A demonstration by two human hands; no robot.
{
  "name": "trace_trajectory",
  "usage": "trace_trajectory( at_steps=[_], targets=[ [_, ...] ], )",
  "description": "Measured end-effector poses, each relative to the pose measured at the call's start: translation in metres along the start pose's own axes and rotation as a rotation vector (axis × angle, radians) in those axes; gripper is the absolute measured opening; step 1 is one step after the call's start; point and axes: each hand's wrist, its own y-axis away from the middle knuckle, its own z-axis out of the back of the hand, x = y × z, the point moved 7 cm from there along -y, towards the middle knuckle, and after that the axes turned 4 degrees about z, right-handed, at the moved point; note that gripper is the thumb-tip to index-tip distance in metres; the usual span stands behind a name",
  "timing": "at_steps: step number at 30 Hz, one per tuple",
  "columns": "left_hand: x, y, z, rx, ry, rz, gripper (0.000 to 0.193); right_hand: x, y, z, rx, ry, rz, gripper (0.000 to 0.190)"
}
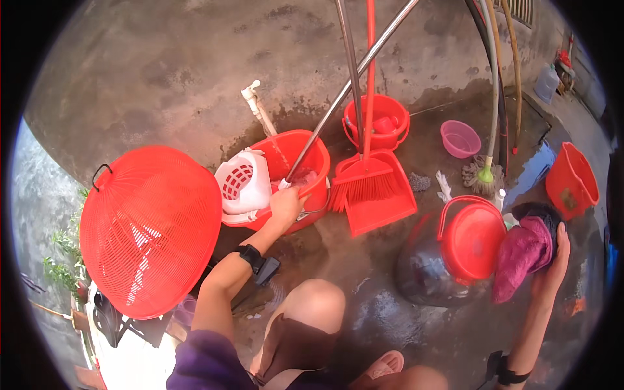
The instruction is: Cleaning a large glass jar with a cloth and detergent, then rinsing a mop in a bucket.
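Observation:
My left hand [287, 204] is at the front rim of a red mop bucket [319, 161], beside the white foot of a steel pole [336, 100]; whether its fingers grip the pole or the rim I cannot tell. A white wringer basket [243, 183] is fitted on the bucket's left side. Behind it a white plastic tap [251, 92] runs a thin stream of water into the bucket, where something pale lies. At the right, my right hand [558, 251] holds a purple and black cloth [524, 253] next to a large dark container with a red lid [475, 241].
A red mesh food cover [151, 231] stands at the left. Beyond the mop bucket are a red pail [395, 109], a red dustpan [380, 209] and a broom [365, 187]. A string mop [482, 175], a pink basin [460, 139] and a red bin [570, 183] stand on the wet floor.

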Motion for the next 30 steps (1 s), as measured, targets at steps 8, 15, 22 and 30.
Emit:
trace_trajectory(
  at_steps=[8,15,22,30],
  targets=[
    [-0.002,0.022,0.009,-0.103,0.072,-0.113,0.021,-0.057,0.028,-0.182,0.948,0.957,0.096,0.030],
    [-0.008,0.015,0.012,-0.093,0.176,-0.128,0.020,-0.061,0.041,-0.198,1.070,1.234,0.271,0.040],
    [-0.005,0.010,0.022,-0.084,0.246,-0.113,0.022,-0.086,0.051,-0.150,1.258,1.290,0.466,0.039],
    [-0.005,0.007,0.009,0.274,0.203,-0.075,0.055,-0.076,0.058,-0.217,1.244,1.172,0.573,0.031]
  ],
)
